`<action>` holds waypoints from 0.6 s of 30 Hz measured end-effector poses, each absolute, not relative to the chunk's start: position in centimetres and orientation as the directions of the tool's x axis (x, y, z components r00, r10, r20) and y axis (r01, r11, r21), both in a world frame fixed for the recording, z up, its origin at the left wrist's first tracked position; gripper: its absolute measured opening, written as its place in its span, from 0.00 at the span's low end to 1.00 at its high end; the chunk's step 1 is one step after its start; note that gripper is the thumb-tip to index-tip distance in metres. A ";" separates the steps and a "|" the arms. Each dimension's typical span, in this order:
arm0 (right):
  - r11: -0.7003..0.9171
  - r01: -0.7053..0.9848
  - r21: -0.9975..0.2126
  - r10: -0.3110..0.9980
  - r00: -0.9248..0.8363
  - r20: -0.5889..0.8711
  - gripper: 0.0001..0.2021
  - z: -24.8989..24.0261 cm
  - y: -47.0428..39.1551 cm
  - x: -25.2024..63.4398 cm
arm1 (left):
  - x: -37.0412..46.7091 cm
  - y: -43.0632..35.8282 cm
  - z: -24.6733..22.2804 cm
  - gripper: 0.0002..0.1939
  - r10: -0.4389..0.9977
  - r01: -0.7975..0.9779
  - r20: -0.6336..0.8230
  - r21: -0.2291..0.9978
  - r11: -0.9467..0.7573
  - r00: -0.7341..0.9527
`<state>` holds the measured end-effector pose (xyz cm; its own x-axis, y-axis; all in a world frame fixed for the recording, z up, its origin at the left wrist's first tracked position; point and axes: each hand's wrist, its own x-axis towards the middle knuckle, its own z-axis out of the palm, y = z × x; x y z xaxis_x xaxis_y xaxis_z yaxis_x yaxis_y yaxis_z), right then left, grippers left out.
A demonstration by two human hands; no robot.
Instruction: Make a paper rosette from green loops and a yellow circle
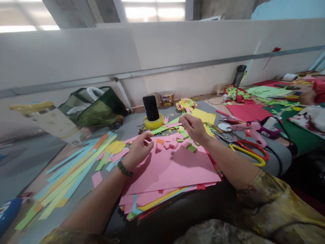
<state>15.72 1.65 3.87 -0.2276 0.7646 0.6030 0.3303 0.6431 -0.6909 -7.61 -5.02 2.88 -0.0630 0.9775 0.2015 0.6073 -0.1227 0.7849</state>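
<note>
My left hand (139, 149), with a green bead bracelet (125, 168) at its wrist, is over the left edge of the pink paper stack (170, 173). Its fingers are apart and curved, with nothing between them. My right hand (193, 127) is closed in a pinch above the stack's back right part, beside light green and pink strips (169, 125); whatever its fingertips hold is hidden. Between the hands, small curled pink pieces (173, 145), an orange piece (160, 141) and green pieces (192, 148) lie on the top sheet.
Long coloured strips (76, 173) fan out on the left. A phone (151, 107) stands in a yellow tape roll (154, 122) behind the stack. To the right lie scissors (247, 149) and a pink glue gun (250, 130). A paper flower (186, 104) and a green bag (99, 106) are farther back.
</note>
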 end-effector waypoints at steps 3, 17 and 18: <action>0.628 0.422 -0.654 0.778 -0.349 0.522 0.30 3.7 1.8 15.7 | -7.9 -5.0 3.0 0.14 0.975 0.657 0.221 0.739 -0.149 -0.028; 0.618 0.410 -0.671 0.786 -0.352 0.508 0.40 3.3 1.6 15.3 | -7.4 -5.1 2.4 0.20 0.989 0.469 0.121 0.871 -0.146 0.083; 0.617 0.398 -0.679 0.787 -0.324 0.525 0.38 3.4 1.7 15.4 | -7.5 -5.1 2.4 0.22 0.987 0.427 0.137 0.890 -0.161 0.087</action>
